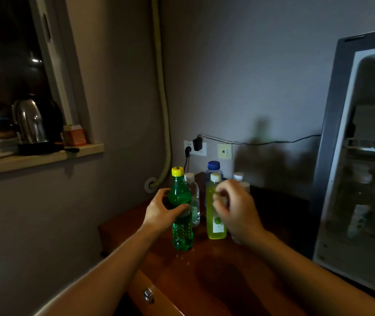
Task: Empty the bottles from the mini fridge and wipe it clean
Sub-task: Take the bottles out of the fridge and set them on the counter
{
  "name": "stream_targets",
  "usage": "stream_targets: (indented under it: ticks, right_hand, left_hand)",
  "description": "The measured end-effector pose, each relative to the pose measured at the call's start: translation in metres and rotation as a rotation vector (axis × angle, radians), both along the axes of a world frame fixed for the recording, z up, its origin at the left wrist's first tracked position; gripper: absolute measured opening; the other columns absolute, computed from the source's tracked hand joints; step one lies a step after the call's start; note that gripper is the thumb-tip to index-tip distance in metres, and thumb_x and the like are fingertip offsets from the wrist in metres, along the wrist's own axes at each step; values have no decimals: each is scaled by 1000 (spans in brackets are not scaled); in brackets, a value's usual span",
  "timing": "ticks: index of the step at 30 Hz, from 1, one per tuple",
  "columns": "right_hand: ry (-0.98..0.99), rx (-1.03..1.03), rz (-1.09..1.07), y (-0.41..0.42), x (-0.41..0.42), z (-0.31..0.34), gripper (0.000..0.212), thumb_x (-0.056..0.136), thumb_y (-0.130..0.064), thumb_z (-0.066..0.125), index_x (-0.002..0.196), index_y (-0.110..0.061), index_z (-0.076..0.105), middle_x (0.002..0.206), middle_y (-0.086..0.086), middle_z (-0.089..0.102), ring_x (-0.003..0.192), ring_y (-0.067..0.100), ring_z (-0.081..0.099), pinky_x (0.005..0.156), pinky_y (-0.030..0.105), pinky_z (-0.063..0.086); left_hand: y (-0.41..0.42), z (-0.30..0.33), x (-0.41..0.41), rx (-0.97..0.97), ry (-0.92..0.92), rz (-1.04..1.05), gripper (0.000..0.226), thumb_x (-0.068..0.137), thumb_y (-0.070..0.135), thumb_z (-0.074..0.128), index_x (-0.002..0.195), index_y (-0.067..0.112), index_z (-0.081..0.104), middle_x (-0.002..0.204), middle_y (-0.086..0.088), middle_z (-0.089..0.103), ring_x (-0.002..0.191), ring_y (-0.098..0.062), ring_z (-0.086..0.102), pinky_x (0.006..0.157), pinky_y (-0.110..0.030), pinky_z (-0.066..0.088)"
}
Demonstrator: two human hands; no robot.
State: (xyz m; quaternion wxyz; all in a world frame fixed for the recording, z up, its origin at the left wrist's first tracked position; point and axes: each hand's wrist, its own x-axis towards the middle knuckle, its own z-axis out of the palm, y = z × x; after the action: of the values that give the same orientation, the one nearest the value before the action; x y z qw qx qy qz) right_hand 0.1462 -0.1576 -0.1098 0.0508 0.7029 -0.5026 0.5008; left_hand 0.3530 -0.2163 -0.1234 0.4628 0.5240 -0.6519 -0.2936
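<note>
Standing on the windowsill at far left: a kettle (pixel 30 120). On the wooden surface (pixel 204 270): a green bottle (pixel 180 215), upright, yellow cap, gripped round its middle by the left hand (pixel 163 209); a clear bottle (pixel 193 199) just behind it; a yellow bottle (pixel 215 213), upright; a blue-capped bottle (pixel 214 168) behind. Right hand (pixel 234 208) blurred, fingers curled, before the yellow bottle; grip cannot be told. Far right: fridge (pixel 360 156), door open, bottles inside.

A dim lived-in room: kettle (pixel 30 120) on windowsill (pixel 45 157), wooden cabinet (pixel 216 270), open mini fridge (pixel 332 156).
</note>
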Motion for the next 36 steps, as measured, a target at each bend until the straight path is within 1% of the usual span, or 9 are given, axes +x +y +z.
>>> stream_targets:
  ticks: [4, 9, 18, 22, 27, 29, 32, 34, 36]
  right_hand:
    - [245, 259, 225, -8, 41, 2, 40, 88, -16, 62, 125, -26, 51, 123, -4, 49, 112, 9, 49, 89, 16, 37]
    - [202, 450, 289, -21, 71, -6, 64, 90, -12, 59, 147, -25, 33, 151, 4, 31, 137, 21, 37, 112, 33, 36]
    - [294, 545, 329, -41, 81, -8, 87, 91, -13, 61, 154, -35, 5, 161, -8, -7, 146, 25, 17, 117, 41, 30]
    - [309, 576, 327, -41, 79, -6, 89, 91, -16, 62, 153, -38, 2, 161, -9, -13, 146, 27, 17, 116, 40, 28]
    - [306, 562, 281, -29, 70, -5, 83, 91, -18, 63, 154, -30, 10, 161, -2, 3, 144, 26, 25, 116, 37, 29]
    - [314, 554, 261, -19, 63, -5, 82, 91, -21, 64, 155, -26, 14, 160, 1, 10, 143, 26, 28, 115, 34, 29]
    - [357, 573, 219, 0, 49, 0, 81, 90, -24, 66, 154, -26, 17, 158, 4, 17, 141, 25, 31, 112, 32, 30]
    - [391, 568, 181, 14, 37, 7, 80, 89, -28, 66, 153, -25, 19, 155, 6, 22, 138, 25, 35, 112, 34, 33]
    - [424, 554, 133, 29, 22, 14, 79, 88, -36, 66, 152, -26, 21, 153, 6, 27, 136, 24, 37, 112, 36, 34]
  left_hand:
    - [-4, 1, 7, -43, -83, 45, 65, 69, 38, 84, 125, 22, 56, 110, 5, 66, 101, -12, 63, 93, -34, 52]
    - [-10, 6, 18, -65, -157, 87, 63, 77, 15, 76, 134, 22, 48, 117, 3, 63, 107, -12, 59, 91, -27, 48]
    - [-37, 8, 23, -71, -169, 102, 62, 82, 7, 69, 137, 25, 47, 121, 0, 64, 109, -14, 60, 89, -24, 49]
    - [-37, 9, 24, -48, -218, 94, 67, 82, 10, 68, 140, 28, 41, 124, -4, 62, 113, -19, 60, 95, -36, 52]
    - [-19, 2, 17, 163, -393, 105, 88, 82, 30, 68, 150, 18, 13, 126, -13, 58, 110, -28, 61, 92, -39, 52]
    - [-5, 2, 13, 232, -492, 122, 77, 83, 38, 65, 143, 8, 27, 127, -15, 57, 111, -30, 60, 89, -36, 51]
    - [13, 6, 6, 176, -604, 72, 55, 79, 45, 61, 121, 10, 55, 118, -12, 64, 102, -26, 63, 78, -32, 51]
    - [28, 12, -3, 119, -610, 27, 47, 81, 44, 62, 116, 13, 58, 114, -10, 65, 98, -24, 64, 75, -30, 50]
    - [41, 16, -14, 69, -573, -48, 47, 84, 39, 63, 124, 16, 51, 118, -9, 63, 104, -26, 62, 81, -30, 49]
